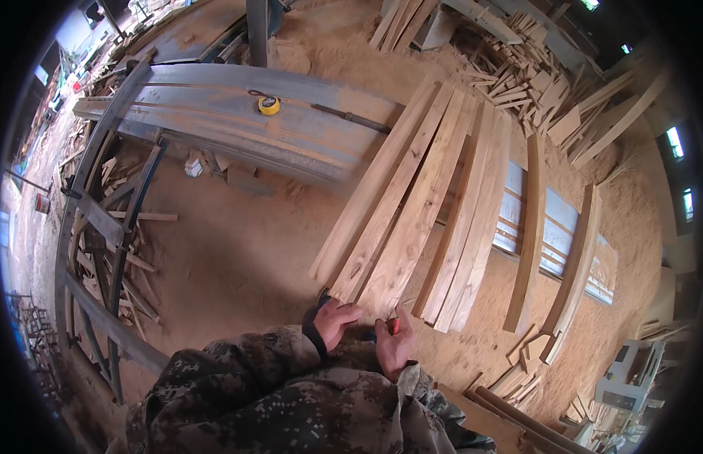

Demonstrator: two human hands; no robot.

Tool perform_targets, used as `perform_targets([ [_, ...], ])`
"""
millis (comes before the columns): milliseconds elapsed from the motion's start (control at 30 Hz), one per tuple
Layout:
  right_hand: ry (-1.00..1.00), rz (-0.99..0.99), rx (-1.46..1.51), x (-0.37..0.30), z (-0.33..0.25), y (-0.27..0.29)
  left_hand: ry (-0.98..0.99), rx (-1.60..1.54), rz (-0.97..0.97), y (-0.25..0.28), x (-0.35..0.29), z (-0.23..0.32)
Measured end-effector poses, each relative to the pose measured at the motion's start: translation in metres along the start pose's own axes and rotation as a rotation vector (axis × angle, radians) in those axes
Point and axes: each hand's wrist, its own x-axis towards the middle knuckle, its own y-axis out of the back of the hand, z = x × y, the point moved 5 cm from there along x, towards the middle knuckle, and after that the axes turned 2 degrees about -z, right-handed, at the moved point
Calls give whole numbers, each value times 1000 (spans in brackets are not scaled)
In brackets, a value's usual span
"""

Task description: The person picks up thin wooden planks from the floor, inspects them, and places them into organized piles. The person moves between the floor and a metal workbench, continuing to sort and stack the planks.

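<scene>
Several long wooden boards (397,250) lie side by side, their near ends reaching toward me. My left hand (336,321) is curled at the near end of the boards on the left; whatever is under its fingers is hidden. A dark band circles that wrist. Just to the right, my right hand (395,346) is closed on a small red stick-like marker (396,325) at the end of a knotty board (401,265). A bit of blue shows beside that hand, too small to name. Both forearms are in camouflage sleeves.
A metal saw table (215,98) at the far left carries a yellow tape measure (268,105) and a dark bar (350,117). Two separate boards (530,227) rest on the right over a pale metal surface (559,219). Scrap wood (529,83) is heaped behind, amid sawdust.
</scene>
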Motion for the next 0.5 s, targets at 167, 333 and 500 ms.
perform_targets([
  [167,23,-58,112,1,4,10,44,-102,128,64,-12,43],
  [333,11,-39,83,0,6,14,-59,52,282,77,43,96],
  [500,26,-56,142,4,-3,13,-173,413,181,49,70,113],
])
